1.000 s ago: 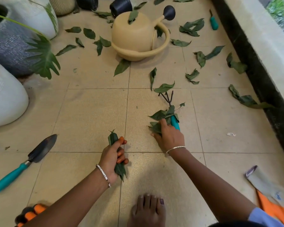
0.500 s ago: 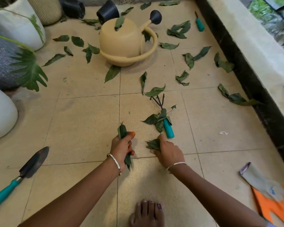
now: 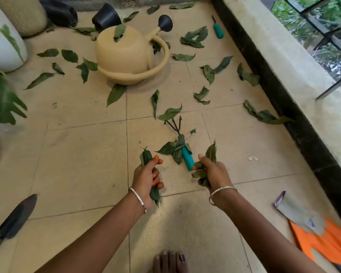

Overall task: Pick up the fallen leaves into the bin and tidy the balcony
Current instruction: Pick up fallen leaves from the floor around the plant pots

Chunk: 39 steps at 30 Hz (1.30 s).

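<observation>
left hand [image 3: 147, 177] clamped on a leaf bundle [image 3: 146, 157]; right hand [image 3: 212, 173] clutching more leaves [image 3: 211, 153]. many loose leaves [image 3: 194, 37] lie around the watering can [image 3: 126, 54] and hand rake [image 3: 180, 143] (bin not visible). judged early: most remains.
</observation>
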{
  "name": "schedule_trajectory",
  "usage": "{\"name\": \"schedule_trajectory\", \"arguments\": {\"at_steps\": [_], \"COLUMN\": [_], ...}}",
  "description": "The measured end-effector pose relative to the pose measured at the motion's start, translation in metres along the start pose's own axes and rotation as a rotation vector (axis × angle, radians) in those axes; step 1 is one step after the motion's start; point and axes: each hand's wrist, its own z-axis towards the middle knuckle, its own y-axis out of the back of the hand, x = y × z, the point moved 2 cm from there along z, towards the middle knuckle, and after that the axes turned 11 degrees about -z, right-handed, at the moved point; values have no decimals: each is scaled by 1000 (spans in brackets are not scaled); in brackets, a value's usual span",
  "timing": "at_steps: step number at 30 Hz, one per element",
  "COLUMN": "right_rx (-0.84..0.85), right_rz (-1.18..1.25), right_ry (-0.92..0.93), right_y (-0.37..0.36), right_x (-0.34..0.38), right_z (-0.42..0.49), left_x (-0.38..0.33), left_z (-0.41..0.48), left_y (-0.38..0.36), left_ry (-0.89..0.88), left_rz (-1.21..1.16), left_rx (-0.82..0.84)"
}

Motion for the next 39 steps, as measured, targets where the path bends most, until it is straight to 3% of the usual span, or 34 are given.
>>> {"name": "schedule_trajectory", "arguments": {"at_steps": [6,12,16,24,34,39], "right_rx": [106,226,368,517,674,844], "right_rz": [572,811,863,921,845,835], "right_ry": [-208,-309,-289,-351,-350,-258], "right_y": [11,10,5,-27,-40,-25], "right_x": [44,92,139,245,405,477], "right_z": [6,-26,-59,-159,-385,-508], "left_x": [-16,-64,-118,-233,-381,-434], "left_z": [3,-29,-65,-183,-421,-547], "left_y": [-42,-81,-93,-85,-61,-67], "left_ry": [147,271,309,267,141,38], "left_rz": [-204,-403,-538,-674,-914,-1008], "left_rx": [3,81,214,221,191,295]}}
